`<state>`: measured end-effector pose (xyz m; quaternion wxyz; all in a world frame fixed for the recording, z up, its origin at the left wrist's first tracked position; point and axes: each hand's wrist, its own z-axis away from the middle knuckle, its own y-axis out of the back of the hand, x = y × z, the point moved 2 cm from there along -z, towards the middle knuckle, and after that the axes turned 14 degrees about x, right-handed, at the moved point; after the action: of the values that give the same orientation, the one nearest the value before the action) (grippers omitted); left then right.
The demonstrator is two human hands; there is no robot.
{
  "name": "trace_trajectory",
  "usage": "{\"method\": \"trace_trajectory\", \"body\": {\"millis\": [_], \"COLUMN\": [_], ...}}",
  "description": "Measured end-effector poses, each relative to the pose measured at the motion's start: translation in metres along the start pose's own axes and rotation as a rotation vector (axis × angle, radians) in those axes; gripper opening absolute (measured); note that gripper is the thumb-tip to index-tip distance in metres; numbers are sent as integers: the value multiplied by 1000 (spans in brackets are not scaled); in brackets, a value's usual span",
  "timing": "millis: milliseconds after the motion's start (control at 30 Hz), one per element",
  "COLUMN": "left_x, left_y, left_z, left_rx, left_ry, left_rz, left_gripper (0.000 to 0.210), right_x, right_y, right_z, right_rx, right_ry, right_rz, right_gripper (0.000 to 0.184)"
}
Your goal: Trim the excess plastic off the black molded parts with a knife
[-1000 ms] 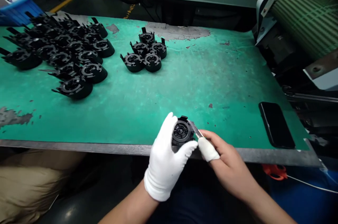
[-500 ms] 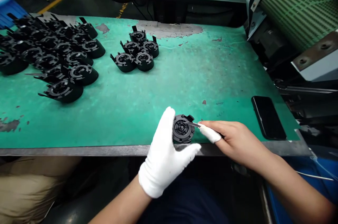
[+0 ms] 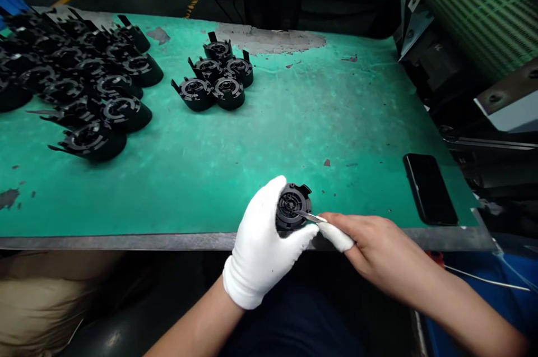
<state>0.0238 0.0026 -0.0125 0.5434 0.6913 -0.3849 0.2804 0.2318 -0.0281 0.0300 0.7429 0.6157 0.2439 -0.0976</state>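
Note:
A round black plastic part [image 3: 291,204] with rings and ribs on its face and a tab at its upper right is near the table's front edge. My left hand [image 3: 263,245], in a white glove, curls around its left side, with the thumb along the near side. In my right hand [image 3: 370,239], bare apart from a white cover on the thumb, is a slim metal knife blade [image 3: 310,216]. The blade tip meets the part's face just below and right of its centre. Whatever handle the knife has is hidden in my palm.
Several similar black parts [image 3: 229,91] stand grouped at the back middle, and a bigger cluster [image 3: 90,138] fills the left. A black phone [image 3: 431,189] lies at the right. Beyond it is a green conveyor belt [image 3: 483,9]. The green table mat [image 3: 319,116] is worn in places.
The blade tip has moved from the upper part of the face to lower right of centre, my right hand lowering with it. My left fingers and thumb have drawn in closer around the part.

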Motion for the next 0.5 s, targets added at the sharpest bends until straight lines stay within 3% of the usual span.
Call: {"method": "trace_trajectory", "body": {"millis": [133, 267, 400, 500], "left_x": [0, 1, 1, 1], "left_y": [0, -1, -2, -2], "left_z": [-1, -1, 1, 1], "left_rx": [8, 21, 43, 70], "left_ry": [-13, -29, -40, -36], "left_rz": [-6, 0, -9, -23], "left_gripper": [79, 78, 80, 82], "right_x": [-5, -5, -8, -12], "right_y": [1, -7, -14, -6], "right_z": [3, 7, 10, 6], "right_rx": [65, 117, 66, -10], "right_ry": [-21, -54, -75, -85], "right_rz": [-58, 46, 42, -63], "right_gripper": [44, 47, 51, 47]}}
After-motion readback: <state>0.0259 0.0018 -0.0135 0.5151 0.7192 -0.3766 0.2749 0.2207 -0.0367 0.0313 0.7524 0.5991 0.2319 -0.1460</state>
